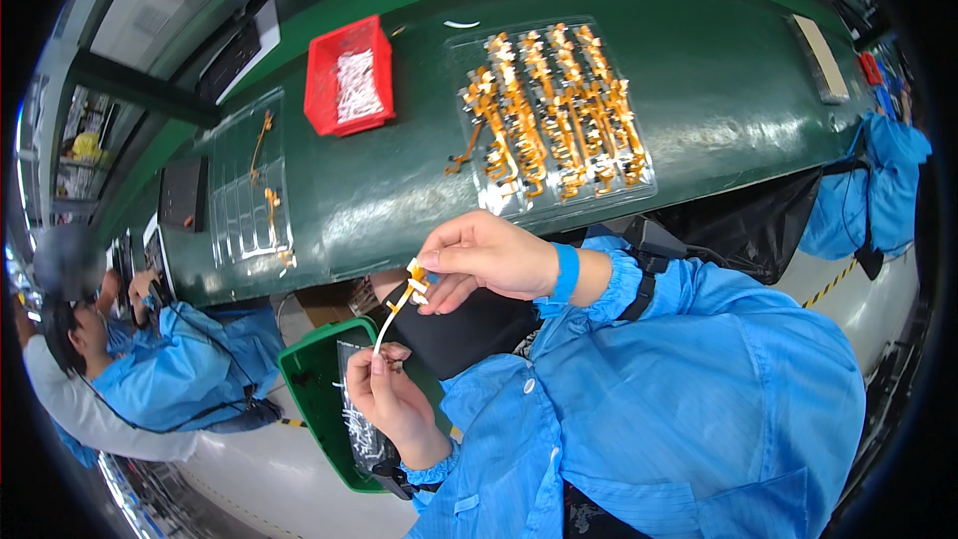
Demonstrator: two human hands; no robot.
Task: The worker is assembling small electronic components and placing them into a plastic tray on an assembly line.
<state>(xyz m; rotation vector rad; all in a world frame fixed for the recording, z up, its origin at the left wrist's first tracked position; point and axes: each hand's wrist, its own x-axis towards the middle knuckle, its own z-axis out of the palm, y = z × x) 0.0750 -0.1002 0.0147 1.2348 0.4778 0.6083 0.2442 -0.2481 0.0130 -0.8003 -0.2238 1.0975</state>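
Between my hands, above my lap, is an orange flexible circuit cable point(397, 303) with white parts on it. My right hand point(479, 258), with a blue band at the wrist, pinches its upper end between thumb and fingers. Lower down, my left hand point(384, 394) has thumb and fingertips closed on the cable's pale, strip-like tail. On the green table a clear tray point(639, 155) carries several rows of similar orange cables. A second clear tray point(232, 230), to the left, bears only a few of them.
A red bin point(317, 90) of small white pieces stands on the green table point(718, 70). Below the table edge, left of my lap, is a green bin point(309, 389) with a bag inside. A black box point(183, 194) lies at left. A co-worker in blue point(180, 359) sits left.
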